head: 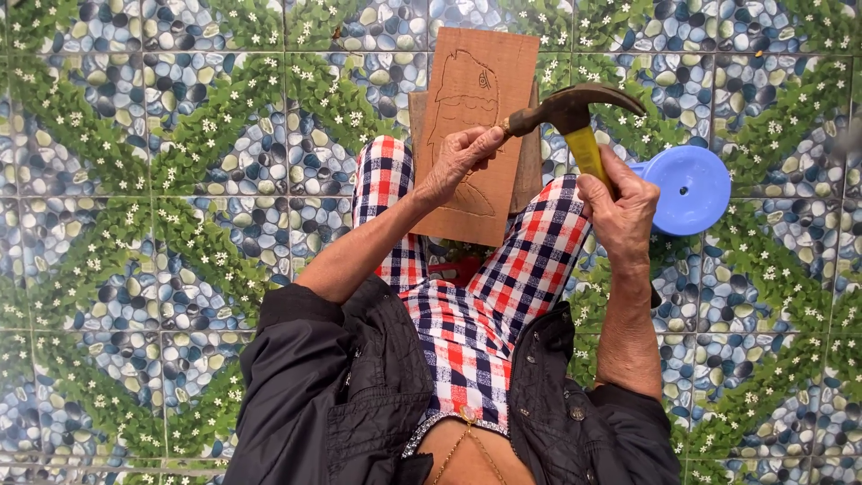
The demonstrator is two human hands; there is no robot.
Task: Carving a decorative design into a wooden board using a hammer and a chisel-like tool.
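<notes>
Hammer (pixel 575 121) gripped by right hand (pixel 620 211); left hand (pixel 458 162) pinches chisel (pixel 510 126) on board (pixel 476 108).

Flat rectangular wooden carving board (pixel 476 108) resting across the checked-cloth knees (pixel 539 260); round blue plastic stool (pixel 687 189) just right, on the pebble-patterned tiled floor (pixel 135 180).

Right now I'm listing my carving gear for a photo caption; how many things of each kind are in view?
Wooden board with a carved outline: 1
Claw hammer, yellow handle, in the right hand: 1
Chisel-like tool in the left hand: 1
Blue plastic stool: 1
Total: 4
</notes>
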